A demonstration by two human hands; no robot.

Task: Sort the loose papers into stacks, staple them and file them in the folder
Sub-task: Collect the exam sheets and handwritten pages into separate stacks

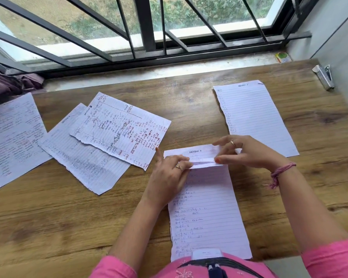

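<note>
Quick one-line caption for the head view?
Both hands fold the top of a lined sheet on a wooden desk.

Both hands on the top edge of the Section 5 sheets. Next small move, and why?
Probably square the top edges flush, then reach for the stapler. The left hand and right hand pinch the top of the Section 5 sheets, whose upper edges look lifted and offset. The stapler lies untouched at the table's far right corner, beyond the single lined sheet.
</note>
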